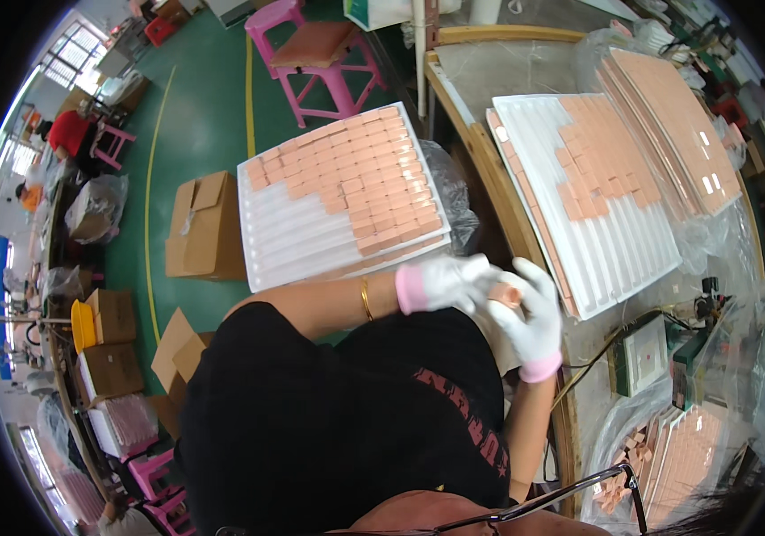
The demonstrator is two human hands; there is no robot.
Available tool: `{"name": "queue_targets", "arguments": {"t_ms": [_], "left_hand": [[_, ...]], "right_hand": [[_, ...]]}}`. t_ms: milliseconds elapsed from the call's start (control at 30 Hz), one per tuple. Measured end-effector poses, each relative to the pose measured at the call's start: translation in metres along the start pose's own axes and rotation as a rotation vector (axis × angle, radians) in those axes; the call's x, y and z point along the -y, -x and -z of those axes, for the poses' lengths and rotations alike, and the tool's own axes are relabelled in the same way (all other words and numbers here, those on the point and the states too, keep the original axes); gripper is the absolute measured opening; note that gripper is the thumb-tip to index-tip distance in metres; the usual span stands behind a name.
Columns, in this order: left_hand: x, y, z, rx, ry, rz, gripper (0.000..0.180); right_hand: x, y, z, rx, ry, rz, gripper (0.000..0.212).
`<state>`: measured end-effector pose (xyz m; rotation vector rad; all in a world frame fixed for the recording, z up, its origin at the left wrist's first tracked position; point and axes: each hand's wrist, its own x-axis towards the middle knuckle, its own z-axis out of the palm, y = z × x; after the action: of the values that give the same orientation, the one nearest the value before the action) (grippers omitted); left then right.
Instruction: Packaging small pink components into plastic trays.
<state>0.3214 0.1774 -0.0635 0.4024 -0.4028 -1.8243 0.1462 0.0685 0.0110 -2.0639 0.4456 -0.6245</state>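
Both my hands wear white gloves with pink cuffs and meet in front of my body. My right hand (532,314) is closed round a small peach-coloured piece (505,294), held between thumb and fingers. Close beside it, my left hand (447,282) has its fingers bent toward the piece; they are blurred, and whether they grip it is hidden. On my left, a white ribbed tray (297,234) carries rows of small peach-coloured blocks (373,170). A second white ribbed tray (610,255) on the table holds more such blocks (592,152).
Behind the right tray lies a stack of peach-coloured sheets (673,134). A small boxy device (641,355) with a cable stands on the wood-edged table (480,76). More trays (681,451) lie near right. Cardboard box (199,228) and pink stool (324,67) stand on the green floor.
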Motion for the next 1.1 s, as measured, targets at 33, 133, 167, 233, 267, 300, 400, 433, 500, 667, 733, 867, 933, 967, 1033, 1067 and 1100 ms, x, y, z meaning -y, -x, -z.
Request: {"name": "queue_targets", "arguments": {"t_ms": [33, 133, 167, 233, 267, 300, 400, 433, 500, 667, 733, 867, 933, 967, 1033, 1067, 1100], "left_hand": [[0.008, 0.0, -0.038, -0.135, -0.257, -0.115, 0.035], [0.006, 0.01, -0.032, -0.138, -0.184, -0.09, 0.037], [0.005, 0.016, -0.025, -0.198, -0.292, -0.141, 0.035], [-0.015, 0.034, -0.013, -0.438, -1.344, -0.394, 0.031], [-0.023, 0.046, -0.005, -0.837, -1.317, -0.441, 0.028], [-0.03, 0.06, 0.006, -1.233, -1.258, -0.481, 0.025], [-0.057, 0.123, 0.049, -1.39, -2.037, -0.687, 0.024], [-0.059, 0.142, 0.06, -1.476, -1.909, -0.597, 0.025], [-0.051, 0.16, 0.068, -1.48, -1.95, -0.511, 0.026], [-0.037, 0.169, 0.078, -1.472, -2.088, -0.348, 0.03], [-0.037, 0.167, 0.073, -1.502, -2.158, -0.487, 0.038], [-0.053, 0.156, 0.091, -1.545, -2.062, -0.709, 0.045], [-0.053, 0.144, 0.098, -1.568, -1.94, -0.741, 0.049], [-0.054, 0.139, 0.099, -1.566, -1.937, -0.743, 0.049], [-0.055, 0.128, 0.099, -1.499, -1.845, -0.826, 0.05], [-0.056, 0.125, 0.099, -1.481, -1.843, -0.827, 0.05], [-0.056, 0.125, 0.098, -1.545, -1.981, -0.716, 0.05]], "right_hand": [[0.003, -0.001, -0.007, 0.023, -0.03, -0.016, 0.042], [-0.012, 0.002, -0.023, 0.06, -0.024, -0.004, 0.048], [-0.011, 0.001, -0.023, 0.06, 0.079, 0.074, 0.051], [-0.001, -0.003, -0.017, 0.094, 0.183, 0.086, 0.06], [-0.001, -0.005, -0.016, 0.082, 0.154, 0.081, 0.059], [-0.004, -0.006, -0.014, 0.067, 0.126, 0.075, 0.058], [-0.012, -0.004, 0.0, -0.019, 0.069, -0.022, 0.05], [-0.016, -0.003, 0.003, -0.031, 0.045, -0.069, 0.049], [-0.019, 0.0, 0.011, -0.085, 0.052, -0.129, 0.044], [-0.022, 0.008, 0.019, -0.106, 0.09, -0.141, 0.042], [-0.027, 0.013, 0.02, -0.107, 0.075, -0.147, 0.042], [-0.023, 0.013, 0.022, -0.105, 0.017, -0.216, 0.041], [-0.025, 0.013, 0.022, -0.107, 0.037, -0.193, 0.041], [-0.026, 0.013, 0.022, -0.11, 0.056, -0.171, 0.041], [-0.027, 0.015, 0.025, -0.125, 0.069, -0.171, 0.04], [-0.027, 0.018, 0.027, -0.141, 0.079, -0.171, 0.039], [-0.028, 0.02, 0.027, -0.157, 0.091, -0.178, 0.039]]}}
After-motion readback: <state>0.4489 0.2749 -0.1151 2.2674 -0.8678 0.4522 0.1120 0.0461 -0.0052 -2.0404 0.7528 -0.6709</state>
